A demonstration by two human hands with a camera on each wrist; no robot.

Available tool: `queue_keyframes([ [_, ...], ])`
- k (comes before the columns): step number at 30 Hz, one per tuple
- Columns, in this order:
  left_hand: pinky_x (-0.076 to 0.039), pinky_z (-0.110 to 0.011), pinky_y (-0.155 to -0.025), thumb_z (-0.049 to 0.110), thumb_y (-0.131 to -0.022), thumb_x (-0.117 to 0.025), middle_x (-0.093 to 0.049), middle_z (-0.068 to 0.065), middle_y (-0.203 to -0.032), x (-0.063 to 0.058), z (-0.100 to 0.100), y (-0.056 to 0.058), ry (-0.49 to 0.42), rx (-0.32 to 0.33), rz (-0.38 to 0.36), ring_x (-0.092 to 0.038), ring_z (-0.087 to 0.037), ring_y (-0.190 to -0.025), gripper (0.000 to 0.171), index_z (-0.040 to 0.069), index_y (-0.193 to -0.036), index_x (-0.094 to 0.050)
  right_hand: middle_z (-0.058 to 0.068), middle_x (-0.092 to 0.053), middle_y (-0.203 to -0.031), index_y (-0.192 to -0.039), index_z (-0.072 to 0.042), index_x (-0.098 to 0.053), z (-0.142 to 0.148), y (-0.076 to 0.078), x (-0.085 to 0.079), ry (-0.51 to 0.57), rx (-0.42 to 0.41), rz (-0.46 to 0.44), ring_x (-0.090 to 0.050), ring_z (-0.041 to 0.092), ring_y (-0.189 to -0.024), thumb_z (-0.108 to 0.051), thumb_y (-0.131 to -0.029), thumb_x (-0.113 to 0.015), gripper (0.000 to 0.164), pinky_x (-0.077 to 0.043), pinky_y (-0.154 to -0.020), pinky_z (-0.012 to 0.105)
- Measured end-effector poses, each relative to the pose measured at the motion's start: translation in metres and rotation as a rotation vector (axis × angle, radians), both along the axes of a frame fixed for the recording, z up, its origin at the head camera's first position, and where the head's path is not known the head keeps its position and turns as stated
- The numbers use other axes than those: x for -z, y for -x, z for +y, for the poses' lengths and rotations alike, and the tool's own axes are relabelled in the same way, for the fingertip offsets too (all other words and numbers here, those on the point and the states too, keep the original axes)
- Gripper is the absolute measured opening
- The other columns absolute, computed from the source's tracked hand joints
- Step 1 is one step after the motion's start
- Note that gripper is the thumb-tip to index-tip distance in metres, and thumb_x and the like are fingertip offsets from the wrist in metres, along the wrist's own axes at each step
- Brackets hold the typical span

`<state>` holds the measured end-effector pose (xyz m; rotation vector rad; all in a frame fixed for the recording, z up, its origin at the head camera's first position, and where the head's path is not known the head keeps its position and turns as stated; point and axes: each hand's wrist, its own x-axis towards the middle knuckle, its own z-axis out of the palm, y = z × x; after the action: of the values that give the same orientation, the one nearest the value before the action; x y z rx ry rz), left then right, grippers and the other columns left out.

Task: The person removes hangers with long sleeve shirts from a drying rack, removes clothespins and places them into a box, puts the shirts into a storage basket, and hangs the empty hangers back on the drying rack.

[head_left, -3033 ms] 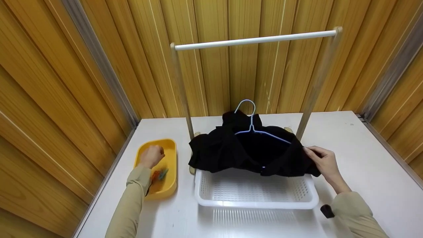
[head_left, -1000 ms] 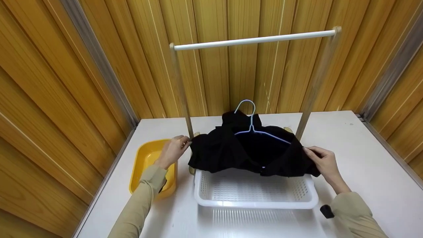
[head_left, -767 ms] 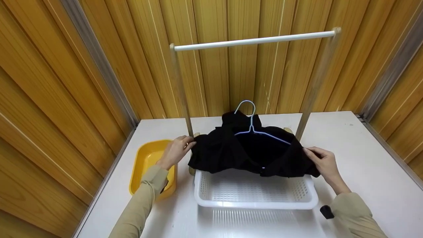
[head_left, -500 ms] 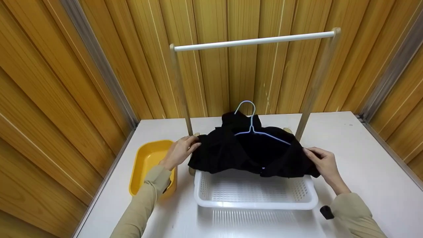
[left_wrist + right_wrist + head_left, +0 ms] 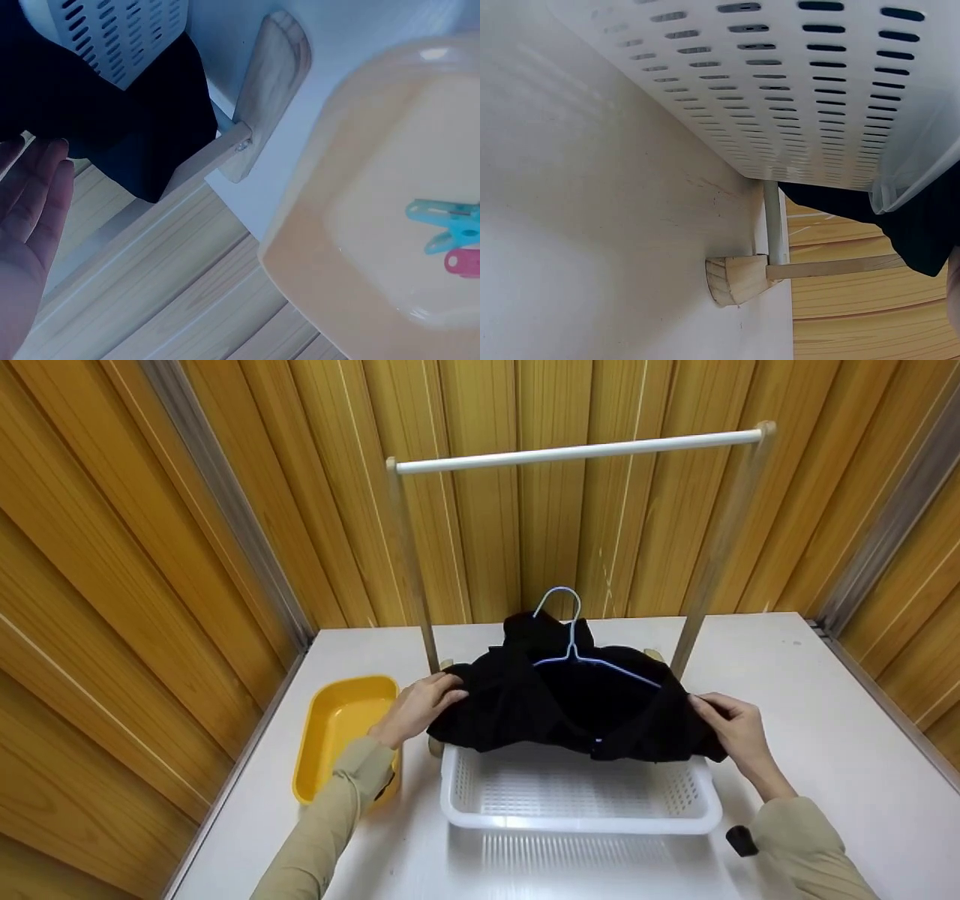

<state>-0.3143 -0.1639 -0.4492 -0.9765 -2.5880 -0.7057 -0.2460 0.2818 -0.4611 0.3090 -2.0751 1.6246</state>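
A black shirt (image 5: pixel 495 705) with an open neckline lies spread across the back of the white basket (image 5: pixel 585 825). A light blue hanger (image 5: pixel 573 637) sits inside its neck, hook pointing up. My left hand (image 5: pixel 420 705) is at the shirt's left shoulder, thumb over the cloth and the other fingers at its edge. In the left wrist view, the fingers (image 5: pixel 46 191) reach behind the dark cloth. My right hand (image 5: pixel 739 731) pinches the right shoulder between thumb and fingers. Only a sliver of that hand shows in the right wrist view.
A rack with a white rail (image 5: pixel 577 453) and wooden posts stands behind the basket. Left of it is a yellow basin (image 5: pixel 304 757). Inside lie a blue clothespin (image 5: pixel 450 221) and a pink clothespin (image 5: pixel 463 262). Wood-patterned walls (image 5: pixel 480 540) enclose the table (image 5: pixel 825 697).
My left hand has come out of the yellow basin to the shirt's left edge, then slid right along the shoulder. My right hand has kept its hold, and the shirt lies almost unchanged.
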Motion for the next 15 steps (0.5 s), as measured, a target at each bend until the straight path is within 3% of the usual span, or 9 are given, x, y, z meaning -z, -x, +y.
queue_keyframes([
  [5, -0.045, -0.029, -0.073, 0.023, -0.090, -0.056, -0.060, 0.002, -0.085, 0.002, 0.004, 0.001, -0.019, 0.054, 0.075, -0.056, -0.014, -0.079, 0.016, 0.008, -0.089, -0.062, -0.005, -0.065, -0.076, -0.084, 0.012, -0.064, 0.002, 0.001, 0.002, -0.016, -0.004, 0.001, -0.058, 0.005, -0.068, 0.010, -0.083, -0.058, 0.007, -0.043, -0.063, 0.015],
  [15, -0.045, -0.024, -0.067, 0.016, -0.085, -0.063, -0.058, 0.003, -0.074, 0.004, 0.012, 0.001, -0.060, 0.073, 0.094, -0.055, -0.010, -0.070, 0.011, 0.008, -0.077, -0.061, -0.002, -0.065, -0.076, -0.086, 0.010, -0.066, 0.016, 0.015, 0.021, -0.009, 0.012, -0.063, -0.058, 0.009, -0.066, 0.002, -0.085, -0.061, 0.010, -0.044, -0.060, 0.018],
])
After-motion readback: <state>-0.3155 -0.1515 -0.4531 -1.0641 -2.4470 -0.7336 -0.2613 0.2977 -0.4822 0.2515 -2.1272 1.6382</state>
